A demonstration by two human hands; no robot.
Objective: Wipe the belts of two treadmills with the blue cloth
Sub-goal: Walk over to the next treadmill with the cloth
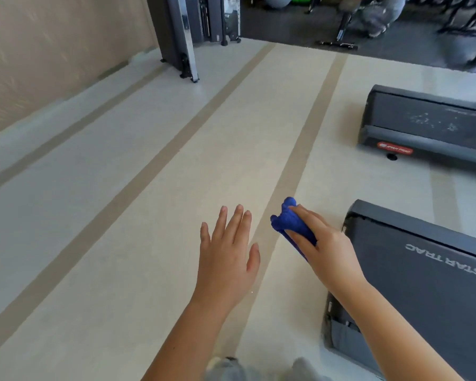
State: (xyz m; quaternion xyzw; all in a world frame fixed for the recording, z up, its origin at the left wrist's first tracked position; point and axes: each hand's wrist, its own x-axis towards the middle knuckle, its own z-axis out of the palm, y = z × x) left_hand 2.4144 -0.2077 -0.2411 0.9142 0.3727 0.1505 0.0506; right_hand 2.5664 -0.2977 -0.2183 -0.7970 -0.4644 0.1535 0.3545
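My right hand grips a bunched blue cloth in the air above the pale floor, just left of the near treadmill's rear end. The near treadmill fills the lower right, its dark belt printed with white lettering. A second treadmill lies farther back at the right, and its belt carries pale smudges. My left hand hovers over the floor to the left of the cloth, palm down, fingers spread, holding nothing.
The pale floor with tan stripes stretches ahead and to the left. A tall dark weight machine stands at the back by the beige wall. On the dark mat beyond are other gym frames and a seated person's legs.
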